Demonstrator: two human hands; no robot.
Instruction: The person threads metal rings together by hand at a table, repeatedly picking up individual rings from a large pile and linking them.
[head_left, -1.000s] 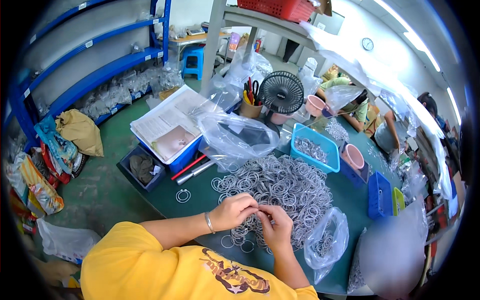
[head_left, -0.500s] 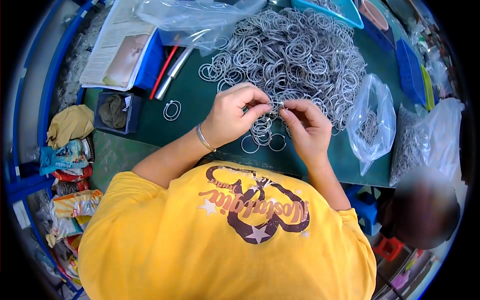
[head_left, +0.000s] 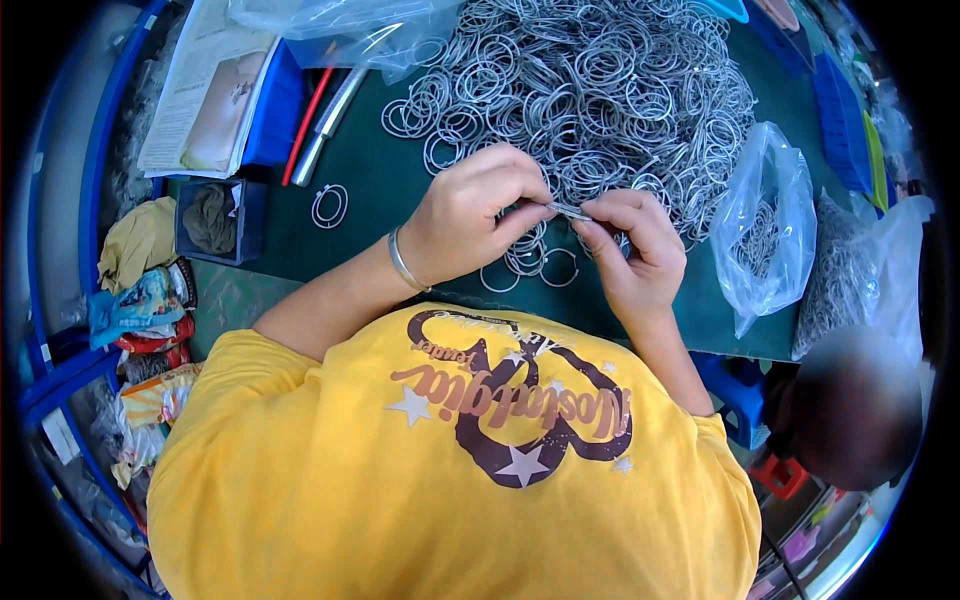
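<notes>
Left hand [head_left: 470,218]: you are pinching one end of a slim grey metal piece [head_left: 569,211] at centre frame.
Right hand [head_left: 638,245]: you are pinching its other end, apparently steadying it from both sides.
Ring pile [head_left: 610,100]: it is lying at upper centre, probably for easy reach.
Clear bag [head_left: 762,288]: it is lying at right, holding more rings [head_left: 758,240], presumably keeping them separate.

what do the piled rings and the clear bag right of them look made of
Piled rings: probably metal, silvery grey with a slight shine, judging by bright glints along the thin loops; coating uncertain.
Clear bag: likely thin, glossy plastic film; see-through, creased, with bright highlights.
</notes>
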